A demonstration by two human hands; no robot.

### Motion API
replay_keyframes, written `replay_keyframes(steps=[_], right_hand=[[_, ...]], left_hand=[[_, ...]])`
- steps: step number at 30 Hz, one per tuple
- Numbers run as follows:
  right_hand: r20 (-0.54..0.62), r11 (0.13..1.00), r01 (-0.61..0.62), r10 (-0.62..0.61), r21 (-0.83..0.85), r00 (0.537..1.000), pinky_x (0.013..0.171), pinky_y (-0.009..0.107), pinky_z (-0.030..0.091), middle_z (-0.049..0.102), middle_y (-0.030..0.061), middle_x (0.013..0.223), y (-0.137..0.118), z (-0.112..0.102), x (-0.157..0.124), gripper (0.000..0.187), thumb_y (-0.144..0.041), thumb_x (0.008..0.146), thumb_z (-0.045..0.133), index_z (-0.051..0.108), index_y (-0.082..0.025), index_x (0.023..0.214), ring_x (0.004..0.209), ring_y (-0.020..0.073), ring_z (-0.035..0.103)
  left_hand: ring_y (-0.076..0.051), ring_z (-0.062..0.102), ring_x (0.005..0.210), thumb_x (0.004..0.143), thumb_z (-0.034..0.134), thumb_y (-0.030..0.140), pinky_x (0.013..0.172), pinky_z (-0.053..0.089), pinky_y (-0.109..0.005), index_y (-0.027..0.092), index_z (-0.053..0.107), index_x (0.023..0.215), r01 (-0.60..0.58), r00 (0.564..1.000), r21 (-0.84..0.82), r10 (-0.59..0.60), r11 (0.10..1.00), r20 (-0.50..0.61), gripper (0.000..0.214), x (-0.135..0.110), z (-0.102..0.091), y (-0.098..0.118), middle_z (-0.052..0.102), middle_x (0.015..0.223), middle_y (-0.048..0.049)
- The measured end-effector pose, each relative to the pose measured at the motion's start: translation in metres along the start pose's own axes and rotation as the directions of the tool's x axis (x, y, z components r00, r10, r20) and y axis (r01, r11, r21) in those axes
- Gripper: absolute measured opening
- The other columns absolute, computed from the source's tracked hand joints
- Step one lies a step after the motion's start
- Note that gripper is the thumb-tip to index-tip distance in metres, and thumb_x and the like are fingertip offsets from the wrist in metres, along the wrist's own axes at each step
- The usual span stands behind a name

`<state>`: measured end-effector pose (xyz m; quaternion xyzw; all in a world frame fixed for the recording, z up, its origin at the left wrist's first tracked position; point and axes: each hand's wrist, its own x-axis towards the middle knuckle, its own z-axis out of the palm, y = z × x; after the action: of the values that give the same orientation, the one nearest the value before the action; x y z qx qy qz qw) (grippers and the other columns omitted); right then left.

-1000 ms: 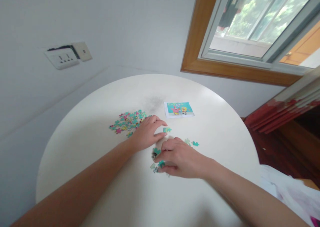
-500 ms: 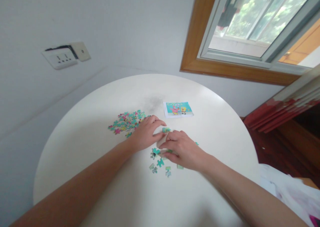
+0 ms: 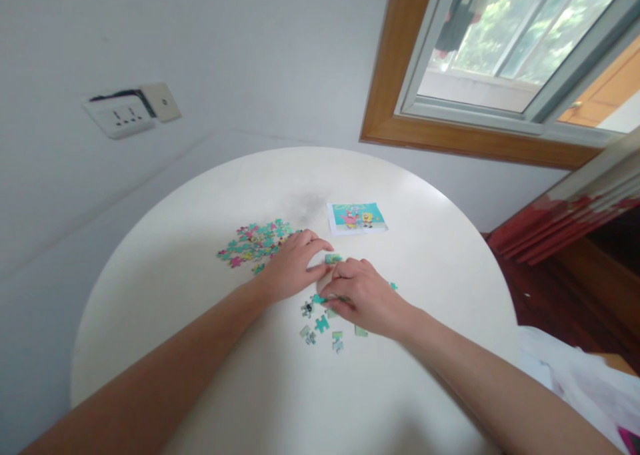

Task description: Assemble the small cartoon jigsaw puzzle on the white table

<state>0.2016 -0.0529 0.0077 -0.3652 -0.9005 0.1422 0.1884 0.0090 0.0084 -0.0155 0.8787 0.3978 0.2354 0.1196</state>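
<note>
My left hand [image 3: 293, 265] lies on the round white table [image 3: 175, 295], fingers curled, its fingertips touching a teal puzzle piece [image 3: 333, 259]. My right hand [image 3: 363, 295] is just beside it, fingers pinched on another teal puzzle piece [image 3: 320, 299]. Several loose pieces [image 3: 323, 325] lie below my right hand. A heap of teal and pink pieces [image 3: 253, 241] sits left of my left hand. A small cartoon reference picture [image 3: 357, 217] lies flat beyond both hands.
A wall socket [image 3: 120, 113] is on the white wall at the left. A wood-framed window [image 3: 480, 68] is at the upper right. Red fabric [image 3: 560, 225] and dark floor lie off the table's right edge.
My right hand moved up from the loose pieces toward my left hand, uncovering the pieces beneath it. My left hand stayed in place.
</note>
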Motion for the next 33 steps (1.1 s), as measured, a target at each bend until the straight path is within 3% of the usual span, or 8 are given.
replay_keyframes(steps=[7,14,18,24,33], right_hand=[[0.010,0.997,0.040,-0.040,0.059,0.999,0.081,0.031,0.036,0.065,0.0038,0.092,0.004,-0.011,-0.001,0.012,-0.026,0.089,0.061,0.072,-0.023,0.092,0.094,0.0176,0.056],[-0.036,0.996,-0.018,0.021,0.084,0.999,0.082,0.030,0.043,0.066,0.0044,0.085,0.016,-0.044,-0.008,0.016,-0.012,0.086,0.058,0.072,-0.019,0.092,0.086,0.0165,0.059],[0.104,0.986,-0.084,0.069,0.144,0.992,0.072,0.026,0.046,0.067,0.0037,0.082,0.020,-0.060,-0.016,0.021,-0.007,0.084,0.056,0.073,-0.019,0.089,0.078,0.0144,0.060],[0.339,0.974,-0.142,0.075,0.177,0.938,0.075,0.026,0.047,0.070,0.0031,0.091,0.023,-0.070,-0.029,0.028,-0.006,0.080,0.056,0.073,-0.022,0.096,0.080,0.0145,0.063],[0.425,0.951,-0.309,0.266,0.034,0.865,0.063,0.023,0.044,0.068,0.0020,0.082,0.019,-0.084,-0.032,0.028,-0.004,0.072,0.059,0.073,-0.020,0.089,0.070,0.0127,0.060]], left_hand=[[-0.024,0.053,0.104,0.083,0.061,0.028,0.095,0.042,-0.040,0.024,0.063,0.108,-0.006,1.000,-0.014,0.006,1.000,-0.001,0.025,0.001,0.000,-0.001,0.056,0.104,-0.0054],[-0.024,0.053,0.103,0.085,0.061,0.035,0.094,0.042,-0.040,0.025,0.062,0.110,-0.009,1.000,0.018,0.009,1.000,0.016,0.027,0.001,0.001,-0.003,0.055,0.105,-0.0056],[-0.024,0.053,0.104,0.086,0.060,0.036,0.094,0.042,-0.039,0.025,0.062,0.110,-0.004,1.000,0.009,0.004,1.000,0.016,0.027,0.001,0.000,-0.002,0.056,0.106,-0.0056],[-0.024,0.053,0.104,0.086,0.059,0.037,0.095,0.042,-0.038,0.024,0.062,0.110,-0.006,1.000,-0.001,0.006,1.000,0.024,0.027,0.002,-0.002,-0.001,0.056,0.107,-0.0059],[-0.023,0.054,0.102,0.087,0.058,0.037,0.093,0.042,-0.037,0.023,0.061,0.109,-0.009,1.000,0.018,0.008,1.000,0.017,0.027,0.001,0.000,-0.004,0.055,0.105,-0.0055]])
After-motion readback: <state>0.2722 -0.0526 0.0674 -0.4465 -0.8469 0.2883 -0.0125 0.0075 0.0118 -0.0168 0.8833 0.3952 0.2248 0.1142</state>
